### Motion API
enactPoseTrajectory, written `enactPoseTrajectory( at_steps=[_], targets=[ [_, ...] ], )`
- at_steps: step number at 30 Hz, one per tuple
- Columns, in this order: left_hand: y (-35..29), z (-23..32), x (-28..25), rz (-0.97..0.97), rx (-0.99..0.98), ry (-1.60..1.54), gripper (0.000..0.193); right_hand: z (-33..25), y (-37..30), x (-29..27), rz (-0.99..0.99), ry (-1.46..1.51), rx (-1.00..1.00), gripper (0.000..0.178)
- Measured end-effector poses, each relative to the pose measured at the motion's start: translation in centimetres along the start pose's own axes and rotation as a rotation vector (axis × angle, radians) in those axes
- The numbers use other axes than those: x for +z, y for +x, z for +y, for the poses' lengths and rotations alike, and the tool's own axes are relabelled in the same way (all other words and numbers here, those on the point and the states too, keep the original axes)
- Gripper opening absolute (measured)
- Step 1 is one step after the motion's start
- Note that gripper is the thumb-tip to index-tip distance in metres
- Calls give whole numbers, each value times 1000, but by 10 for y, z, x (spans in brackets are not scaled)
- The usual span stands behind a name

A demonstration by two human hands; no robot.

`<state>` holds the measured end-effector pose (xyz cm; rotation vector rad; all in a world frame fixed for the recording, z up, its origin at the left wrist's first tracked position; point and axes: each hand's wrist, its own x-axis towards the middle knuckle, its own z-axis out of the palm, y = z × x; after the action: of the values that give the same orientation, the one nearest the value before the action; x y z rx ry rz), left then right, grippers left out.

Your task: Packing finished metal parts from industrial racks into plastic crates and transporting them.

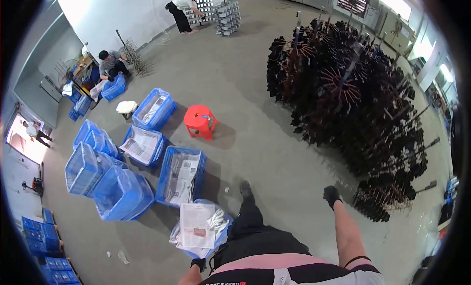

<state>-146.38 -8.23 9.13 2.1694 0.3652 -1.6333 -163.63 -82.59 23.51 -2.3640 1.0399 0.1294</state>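
My right hand, in a dark glove, hangs over the floor with its fingers curled in; nothing shows in it. It is nearest to the lower end of a large cluster of racks hung with dark pieces. My left hand, also dark-gloved, is low beside a blue-lined basket; its fingers are too small and hidden to read. On that basket lie a newspaper sheet and a bunch of white items like gloves. One of my legs reaches forward.
Several blue baskets stand on the left, including one lined with newspaper and a plastic-lined one. Beyond is a red stool. One person sits by a blue basket; another bends at silvery stacked parts. A third person is by the doorway.
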Motion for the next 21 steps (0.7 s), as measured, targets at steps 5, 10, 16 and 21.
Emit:
enactPoseTrajectory(
  at_steps=[5,10,16,21],
  targets=[
    [49,125,-52,100,422,579,58,-102,107,5,-56,887,234,8],
    [44,356,-196,786,1202,451,31,-194,130,24,-265,690,294,5],
    [-46,544,-337,393,1064,24,29,-165,169,27,-375,424,430,9],
    [12,519,-332,156,1014,45,30,-75,241,69,-568,83,242,12]
  ],
)
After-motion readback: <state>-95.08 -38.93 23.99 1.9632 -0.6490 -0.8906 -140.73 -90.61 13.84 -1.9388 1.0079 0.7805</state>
